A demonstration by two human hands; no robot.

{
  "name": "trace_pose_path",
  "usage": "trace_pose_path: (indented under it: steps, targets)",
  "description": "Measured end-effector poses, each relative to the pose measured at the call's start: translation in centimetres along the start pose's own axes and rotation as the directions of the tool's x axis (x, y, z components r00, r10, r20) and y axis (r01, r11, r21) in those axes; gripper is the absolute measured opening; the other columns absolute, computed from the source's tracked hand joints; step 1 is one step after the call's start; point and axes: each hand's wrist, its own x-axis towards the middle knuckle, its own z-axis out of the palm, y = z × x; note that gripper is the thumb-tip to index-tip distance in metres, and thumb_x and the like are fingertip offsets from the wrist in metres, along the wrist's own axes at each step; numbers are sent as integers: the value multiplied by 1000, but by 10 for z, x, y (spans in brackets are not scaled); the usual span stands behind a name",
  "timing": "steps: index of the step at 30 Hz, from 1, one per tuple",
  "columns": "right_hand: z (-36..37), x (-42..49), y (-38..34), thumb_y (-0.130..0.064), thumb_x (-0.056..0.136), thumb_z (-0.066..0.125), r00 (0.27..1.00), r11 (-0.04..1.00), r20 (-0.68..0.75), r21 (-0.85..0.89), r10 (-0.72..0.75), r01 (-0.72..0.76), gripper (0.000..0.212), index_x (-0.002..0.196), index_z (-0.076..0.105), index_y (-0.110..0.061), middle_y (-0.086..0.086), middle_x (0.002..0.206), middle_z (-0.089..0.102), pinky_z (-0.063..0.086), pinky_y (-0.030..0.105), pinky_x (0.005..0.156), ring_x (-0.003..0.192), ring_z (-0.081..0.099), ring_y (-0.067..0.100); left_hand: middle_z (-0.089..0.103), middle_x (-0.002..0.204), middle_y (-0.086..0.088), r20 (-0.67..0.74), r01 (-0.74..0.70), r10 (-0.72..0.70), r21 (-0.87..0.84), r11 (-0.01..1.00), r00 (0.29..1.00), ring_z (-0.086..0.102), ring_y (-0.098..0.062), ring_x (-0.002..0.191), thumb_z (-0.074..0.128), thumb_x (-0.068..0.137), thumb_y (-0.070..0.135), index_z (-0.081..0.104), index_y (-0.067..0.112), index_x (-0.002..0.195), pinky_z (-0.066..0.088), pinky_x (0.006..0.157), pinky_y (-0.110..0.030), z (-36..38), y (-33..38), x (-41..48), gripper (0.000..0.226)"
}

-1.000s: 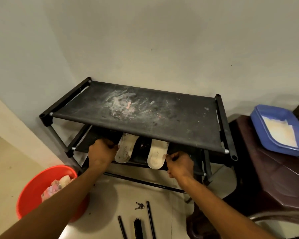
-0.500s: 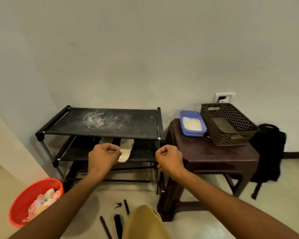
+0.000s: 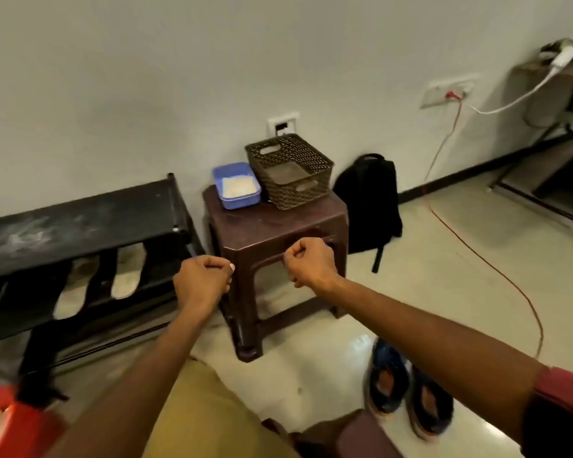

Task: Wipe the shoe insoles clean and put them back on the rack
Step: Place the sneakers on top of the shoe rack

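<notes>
Insoles (image 3: 128, 271), two pale ones, lie side by side on the lower shelf of the rack (image 3: 80, 223), under its dusty black top, with their near ends reaching the shelf's front edge. Neither hand touches them. The left hand (image 3: 202, 280) is curled into a fist with the thumb laid over the fingers and holds nothing; it hangs in the air just right of the rack's end. The right hand (image 3: 310, 264) is also a tight, empty fist, raised in front of the stool (image 3: 272, 226). The two fists are level with each other and a little apart.

The brown stool stands just beside the rack against the wall. On its top, at the back, sit a blue tub (image 3: 235, 202) with something pale inside and a dark basket (image 3: 291, 196), touching or nearly so. A black backpack (image 3: 368, 200) leans on the wall right of the stool. Two shoes (image 3: 389, 381) stand on the floor at lower right, near an orange cable (image 3: 497, 269). A red bucket (image 3: 24, 428) shows at the lower left corner
</notes>
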Motion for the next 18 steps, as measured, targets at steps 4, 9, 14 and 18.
trace_pose_path:
  steps: [4, 9, 14, 18]
  targets:
    - [-39, 26, 94, -18, 82, 64, 983, 987, -85, 19, 164, -163, 10, 73, 66, -16, 5, 72, 71, 60, 38, 47, 58, 71, 22, 77, 69, 5, 197, 34, -61, 137, 990, 978, 74, -18, 73, 70, 78, 23, 81, 28, 73, 63, 81, -35, 119, -28, -3, 13]
    - [-83, 36, 235, -16, 83, 60, 902, 912, -140, 22, 409, -410, 12, 71, 64, -13, 4, 61, 69, 52, 25, 39, 47, 66, 20, 77, 72, 4, 459, 29, -174, 306, 952, 872, 75, -27, 74, 62, 67, 29, 77, 35, 72, 64, 72, -44, 272, -104, -24, 17]
    - [-123, 2, 390, -26, 92, 59, 811, 802, -241, -162, 533, -575, 29, 64, 53, -21, -6, 57, 57, 49, 35, 50, 51, 55, 13, 77, 80, 11, 580, -83, -239, 473, 877, 779, 74, -16, 82, 71, 81, 16, 76, 26, 71, 62, 79, -32, 355, -144, -70, 15]
    - [-124, -31, 474, -51, 96, 45, 659, 616, -205, -238, 724, -751, 36, 102, 64, -21, 4, 90, 69, 59, 35, 68, 75, 68, 27, 74, 85, 14, 695, -290, -251, 561, 775, 673, 72, -9, 87, 64, 85, 15, 68, 32, 72, 57, 80, -24, 405, -193, -92, 22]
